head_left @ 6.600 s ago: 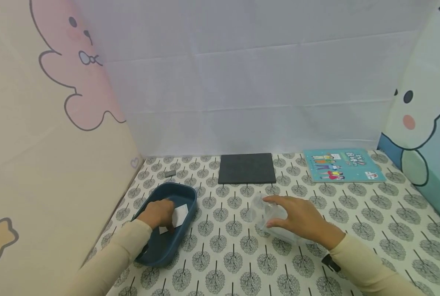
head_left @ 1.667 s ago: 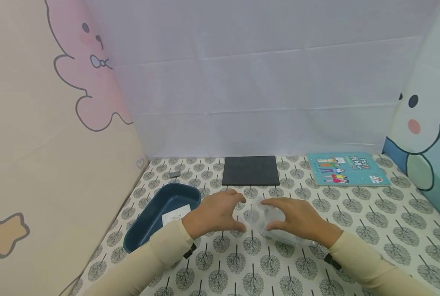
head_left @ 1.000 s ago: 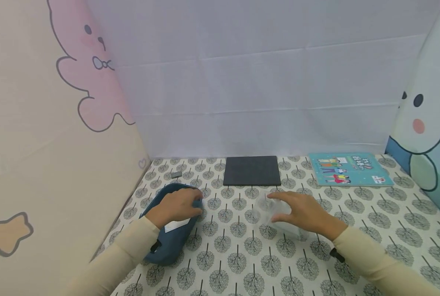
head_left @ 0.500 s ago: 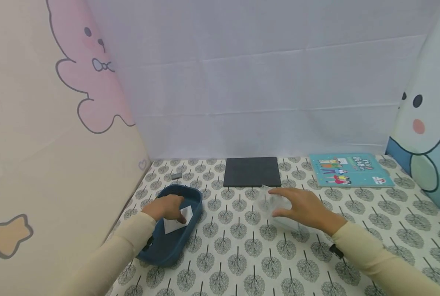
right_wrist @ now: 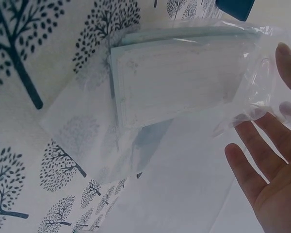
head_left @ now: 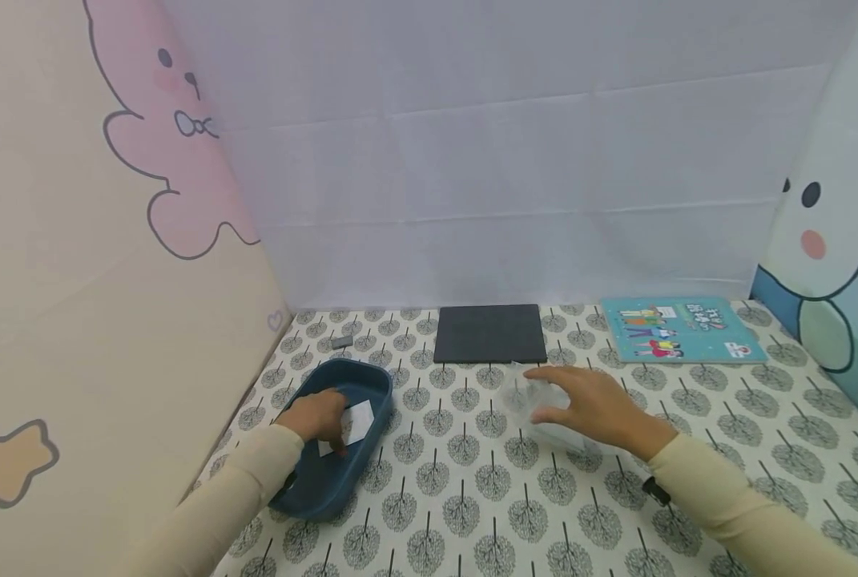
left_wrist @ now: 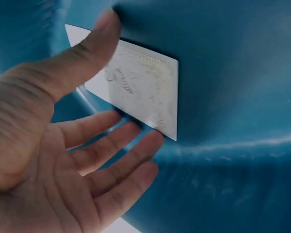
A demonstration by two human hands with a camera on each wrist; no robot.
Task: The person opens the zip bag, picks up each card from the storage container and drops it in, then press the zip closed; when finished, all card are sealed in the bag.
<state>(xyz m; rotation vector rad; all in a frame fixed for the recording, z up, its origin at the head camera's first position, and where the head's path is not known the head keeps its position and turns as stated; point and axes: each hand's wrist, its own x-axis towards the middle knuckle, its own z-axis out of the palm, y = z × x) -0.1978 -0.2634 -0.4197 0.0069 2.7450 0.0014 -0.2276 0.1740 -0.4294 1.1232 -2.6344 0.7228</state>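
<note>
In the head view my left hand reaches down into a dark blue plastic bin. A white printed card lies on the bin's bottom. The left wrist view has the thumb across one side of this card and loosely bent fingers along its lower edge, without a clear pinch. On the right, my right hand grips the mouth of a clear plastic bag between thumb and fingers. Several pale cards sit inside the bag. Its exact contact with the fingertips is partly hidden.
A black flat board lies at the back of the tree-patterned tablecloth. To its right is a teal book. A small grey block sits behind the bin. Printed curtains enclose the sides.
My left hand has gone from beside the bag leftward and down into the bin, close to the card. The right hand stays at the bag with only a slight shift.
</note>
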